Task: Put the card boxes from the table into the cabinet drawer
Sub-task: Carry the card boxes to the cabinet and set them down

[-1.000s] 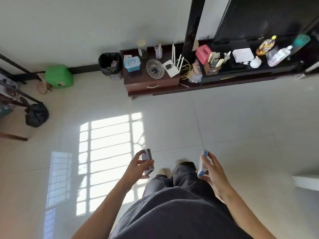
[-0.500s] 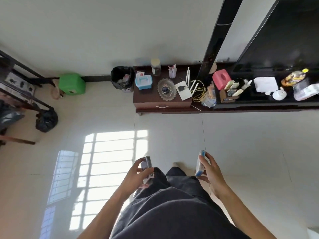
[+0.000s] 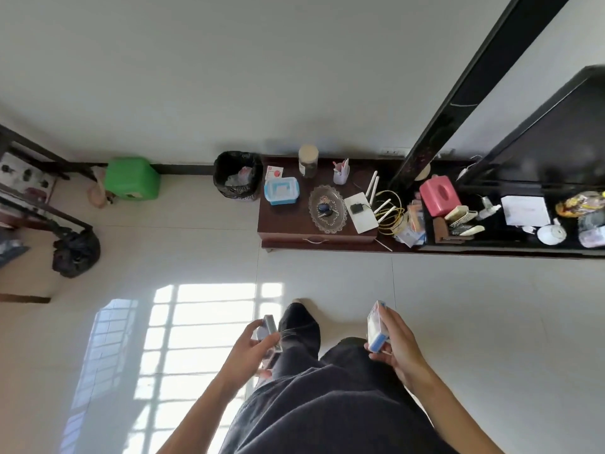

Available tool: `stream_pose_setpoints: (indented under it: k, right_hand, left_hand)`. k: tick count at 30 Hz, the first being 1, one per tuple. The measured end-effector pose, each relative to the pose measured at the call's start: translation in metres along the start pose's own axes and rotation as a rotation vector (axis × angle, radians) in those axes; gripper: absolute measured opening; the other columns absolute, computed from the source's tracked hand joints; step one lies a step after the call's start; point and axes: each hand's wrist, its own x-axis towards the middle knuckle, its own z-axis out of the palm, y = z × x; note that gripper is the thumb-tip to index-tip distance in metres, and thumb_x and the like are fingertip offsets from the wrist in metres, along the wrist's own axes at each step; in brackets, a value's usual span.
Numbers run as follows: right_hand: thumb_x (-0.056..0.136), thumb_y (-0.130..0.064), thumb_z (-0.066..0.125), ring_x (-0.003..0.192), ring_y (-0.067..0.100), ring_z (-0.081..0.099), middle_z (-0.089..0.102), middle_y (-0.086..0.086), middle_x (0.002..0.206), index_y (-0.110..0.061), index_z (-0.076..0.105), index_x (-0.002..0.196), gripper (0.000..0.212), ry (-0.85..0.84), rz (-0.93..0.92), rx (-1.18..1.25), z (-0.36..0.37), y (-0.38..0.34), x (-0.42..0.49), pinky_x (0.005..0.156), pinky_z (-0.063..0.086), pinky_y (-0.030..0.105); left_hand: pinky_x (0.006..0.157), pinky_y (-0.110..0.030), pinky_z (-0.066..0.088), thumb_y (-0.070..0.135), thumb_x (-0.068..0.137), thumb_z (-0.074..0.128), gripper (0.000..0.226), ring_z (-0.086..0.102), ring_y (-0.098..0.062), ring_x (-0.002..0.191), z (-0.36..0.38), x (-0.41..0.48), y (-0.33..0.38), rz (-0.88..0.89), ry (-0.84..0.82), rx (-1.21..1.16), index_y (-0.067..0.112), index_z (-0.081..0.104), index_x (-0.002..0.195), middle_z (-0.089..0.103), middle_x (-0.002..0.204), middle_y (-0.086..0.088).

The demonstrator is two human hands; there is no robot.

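My left hand (image 3: 248, 352) grips a small greyish card box (image 3: 269, 332) in front of my waist. In my right hand (image 3: 397, 347) is a white and blue card box (image 3: 376, 326), held upright. Both hands hover over the tiled floor, well short of the dark brown cabinet (image 3: 288, 227) ahead. Its drawer (image 3: 316, 240), with a pale curved handle, is closed. My dark trouser legs show between the hands.
On the cabinet top lie a blue-lidded container (image 3: 281, 191), a glass dish (image 3: 328, 208), a white router (image 3: 361, 212) and a jar (image 3: 308, 160). A black bin (image 3: 237, 175) stands to its left, then a green stool (image 3: 132, 178). A black bag (image 3: 76, 253) sits far left. The long black TV shelf (image 3: 510, 247) runs right.
The view has moved toward the cabinet, which now sits lower and larger in the frame. Both hands still hold their boxes in much the same pose.
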Motion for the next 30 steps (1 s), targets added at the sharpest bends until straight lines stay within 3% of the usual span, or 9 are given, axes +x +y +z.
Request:
stream_pose_setpoints:
  k: [4,8,10,14,21,26,30]
  right_hand:
    - [0.078,-0.063,0.062,0.110,0.030,0.061,0.047,0.000,0.139,-0.039,0.048,0.132,0.061,0.031,-0.009,0.007,0.015,-0.037,0.027,0.077,0.065,0.044]
    - [0.085,-0.061,0.059,0.105,0.024,0.063,0.051,-0.001,0.134,-0.039,0.051,0.129,0.050,0.029,0.006,0.052,0.023,-0.069,0.052,0.061,0.061,0.029]
    - [0.091,-0.055,0.059,0.106,0.026,0.064,0.053,-0.001,0.132,-0.040,0.053,0.129,0.041,0.007,0.014,0.068,0.026,-0.085,0.069,0.060,0.060,0.027]
    - [0.094,-0.047,0.062,0.109,0.029,0.062,0.053,-0.002,0.126,-0.038,0.048,0.136,0.045,-0.046,0.055,0.089,0.031,-0.108,0.123,0.063,0.062,0.029]
    - [0.098,-0.035,0.063,0.111,0.028,0.061,0.056,-0.001,0.125,-0.040,0.048,0.139,0.044,-0.129,0.047,0.018,0.043,-0.098,0.267,0.062,0.060,0.028]
    - [0.089,-0.053,0.066,0.093,0.026,0.072,0.069,0.008,0.104,-0.050,0.052,0.126,0.039,-0.180,-0.050,-0.195,0.068,-0.069,0.375,0.059,0.057,0.023]
    - [0.076,-0.068,0.067,0.090,0.014,0.071,0.073,-0.006,0.097,-0.064,0.056,0.110,0.036,-0.257,-0.191,-0.353,0.093,-0.031,0.472,0.067,0.059,0.028]
  left_hand:
    - [0.069,-0.044,0.064,0.041,0.084,0.071,0.053,0.069,-0.029,0.099,-0.013,0.038,0.059,0.020,-0.037,0.047,0.031,0.050,0.131,0.071,0.104,-0.017]
    - [0.068,-0.046,0.064,0.039,0.083,0.073,0.051,0.069,-0.024,0.087,-0.011,0.068,0.103,0.019,-0.035,0.034,0.031,0.051,0.128,0.071,0.097,-0.017]
    - [0.069,-0.046,0.064,0.041,0.083,0.072,0.052,0.070,-0.023,0.085,-0.005,0.083,0.118,0.011,-0.033,0.044,0.033,0.051,0.129,0.070,0.097,-0.015]
    - [0.075,-0.047,0.063,0.046,0.081,0.072,0.053,0.071,-0.025,0.093,0.011,0.122,0.130,0.008,-0.006,0.044,0.038,0.050,0.129,0.066,0.108,-0.013]
    - [0.069,-0.042,0.064,0.052,0.070,0.077,0.058,0.073,-0.023,0.094,0.038,0.238,0.102,-0.048,0.070,-0.035,0.052,0.052,0.123,0.067,0.111,-0.002]
    - [0.067,-0.039,0.064,0.055,0.072,0.075,0.059,0.074,-0.021,0.089,0.045,0.348,0.063,0.038,0.163,0.061,0.047,0.050,0.125,0.068,0.112,-0.002]
    - [0.054,-0.022,0.060,0.064,0.069,0.072,0.070,0.071,-0.016,0.086,0.042,0.449,0.025,0.136,0.246,0.218,0.046,0.043,0.131,0.062,0.116,-0.002]
